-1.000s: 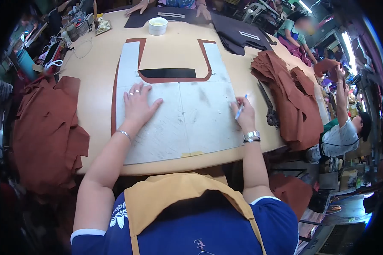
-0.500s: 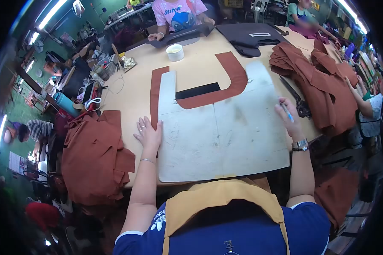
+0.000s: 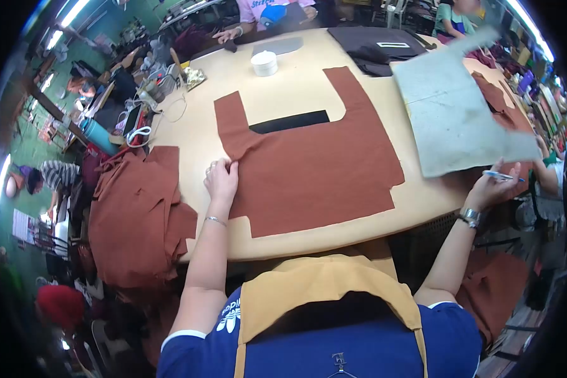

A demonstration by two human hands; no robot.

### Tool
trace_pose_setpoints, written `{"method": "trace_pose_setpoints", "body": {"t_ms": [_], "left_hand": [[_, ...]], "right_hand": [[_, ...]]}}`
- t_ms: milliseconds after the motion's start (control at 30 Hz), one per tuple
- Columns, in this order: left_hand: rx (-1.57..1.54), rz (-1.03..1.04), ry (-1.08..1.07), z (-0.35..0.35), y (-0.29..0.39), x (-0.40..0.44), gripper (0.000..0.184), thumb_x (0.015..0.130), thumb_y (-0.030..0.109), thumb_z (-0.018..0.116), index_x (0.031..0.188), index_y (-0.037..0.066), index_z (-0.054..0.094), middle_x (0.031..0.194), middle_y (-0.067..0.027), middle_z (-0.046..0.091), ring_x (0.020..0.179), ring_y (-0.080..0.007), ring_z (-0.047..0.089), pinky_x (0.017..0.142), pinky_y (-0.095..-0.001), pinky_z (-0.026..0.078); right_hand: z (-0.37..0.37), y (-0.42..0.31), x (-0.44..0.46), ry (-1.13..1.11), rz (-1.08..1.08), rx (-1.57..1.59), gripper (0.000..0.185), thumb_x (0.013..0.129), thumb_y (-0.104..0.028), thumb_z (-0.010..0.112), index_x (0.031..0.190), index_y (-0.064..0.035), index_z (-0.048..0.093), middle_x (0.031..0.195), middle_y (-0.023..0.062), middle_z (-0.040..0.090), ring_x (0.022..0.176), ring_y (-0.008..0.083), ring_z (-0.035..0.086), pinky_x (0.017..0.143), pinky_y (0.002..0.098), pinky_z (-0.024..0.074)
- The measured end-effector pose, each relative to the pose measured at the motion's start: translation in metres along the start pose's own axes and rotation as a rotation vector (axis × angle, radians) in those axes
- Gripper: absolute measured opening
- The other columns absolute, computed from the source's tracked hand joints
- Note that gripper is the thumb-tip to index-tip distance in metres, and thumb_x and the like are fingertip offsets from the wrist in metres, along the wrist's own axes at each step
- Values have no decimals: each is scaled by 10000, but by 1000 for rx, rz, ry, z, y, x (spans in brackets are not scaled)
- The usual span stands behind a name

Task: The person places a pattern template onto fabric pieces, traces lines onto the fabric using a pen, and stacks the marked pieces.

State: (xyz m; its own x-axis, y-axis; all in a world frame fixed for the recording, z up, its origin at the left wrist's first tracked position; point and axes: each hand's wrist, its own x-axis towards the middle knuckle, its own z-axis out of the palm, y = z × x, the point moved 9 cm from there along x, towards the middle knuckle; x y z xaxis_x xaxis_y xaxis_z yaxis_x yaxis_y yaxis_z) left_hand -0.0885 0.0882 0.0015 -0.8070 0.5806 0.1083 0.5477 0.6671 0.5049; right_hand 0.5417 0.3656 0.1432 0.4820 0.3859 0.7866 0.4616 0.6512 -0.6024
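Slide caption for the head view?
Left hand grips the rust cloth; right hand holds a pen at the edge of the pale template.

"adidas" is printed in white above a trefoil logo (image 3: 229,323) on the blue shirt (image 3: 192,349). Across the desk (image 3: 290,88), "Stitch" can be read on a pink shirt (image 3: 251,9), cut off at the top. A small silvery mark (image 3: 339,360) cannot be read.

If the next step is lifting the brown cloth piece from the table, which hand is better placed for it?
Probably the left hand: it pinches the brown cloth piece at its puckered left edge. The right hand holds a pen and is away from the cloth, by the pale template.
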Motion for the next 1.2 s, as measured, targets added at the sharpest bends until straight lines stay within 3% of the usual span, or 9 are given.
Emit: {"method": "trace_pose_setpoints", "body": {"t_ms": [133,200,267,333,600,800,1033,1133,1200], "left_hand": [[-1049,-196,88,17,-23,7,337,998,319,459,1081,6,549,1135,-149,606,1072,-295,574,913,-400,464],[-1508,-203,-63,2,-11,7,374,1018,322,394,1125,-4,543,1196,-142,592,1056,-272,589,921,-395,479],[-1575,-193,-197,-50,-9,-1,435,1011,360,377,1191,-2,536,1268,-165,555,1091,-274,581,956,-403,471],[-1529,-469,5,-131,-19,-43,490,999,391,380,1264,1,513,1314,-164,529,1151,-284,555,972,-412,466],[-1205,-216,945,-439,-211,-273,490,995,387,385,1271,3,510,1317,-162,529,1159,-283,553,975,-415,464],[-880,-357,1482,-535,-293,-444,490,992,385,389,1276,4,508,1319,-160,529,1165,-282,551,978,-417,463],[-840,-512,1558,-529,-341,-397,490,988,382,394,1282,5,505,1321,-159,529,1173,-281,548,981,-419,461],[-880,-450,1378,-507,-323,-341,491,987,380,396,1285,6,503,1322,-158,529,1176,-280,547,983,-420,460],[-886,-308,1187,-493,-288,-324,481,980,358,392,1297,12,500,1344,-168,508,1189,-292,539,986,-425,459]], "right_hand": [[74,-16,-76,-535,-32,45,457,903,-167,645,1287,13,474,1264,158,549,1206,259,494,1015,397,399],[110,-35,-118,-866,-62,-37,423,885,-149,651,1258,-8,510,1262,176,556,1206,288,503,1024,385,384],[136,-48,-166,-1122,-176,-42,397,873,-142,651,1239,-35,542,1229,189,585,1180,315,529,1011,388,398],[153,-41,-192,-1248,-128,-70,390,869,-142,634,1239,-46,556,1215,208,598,1148,346,551,974,412,423],[163,12,-223,-1402,34,-7,398,931,-182,604,1281,-8,529,1245,171,566,1151,243,538,996,351,413],[166,21,-226,-1399,31,26,393,962,-213,572,1298,-20,508,1264,147,547,1140,204,528,970,320,427],[162,9,-223,-1392,37,-15,401,942,-239,598,1281,-36,535,1211,153,588,1119,236,553,957,352,436],[161,3,-220,-1422,56,-94,395,948,-253,583,1281,-46,531,1240,163,574,1130,254,548,958,359,436],[160,1,-216,-1346,-143,-145,378,945,-247,580,1270,-58,542,1205,179,598,1105,280,570,941,377,445]]}}
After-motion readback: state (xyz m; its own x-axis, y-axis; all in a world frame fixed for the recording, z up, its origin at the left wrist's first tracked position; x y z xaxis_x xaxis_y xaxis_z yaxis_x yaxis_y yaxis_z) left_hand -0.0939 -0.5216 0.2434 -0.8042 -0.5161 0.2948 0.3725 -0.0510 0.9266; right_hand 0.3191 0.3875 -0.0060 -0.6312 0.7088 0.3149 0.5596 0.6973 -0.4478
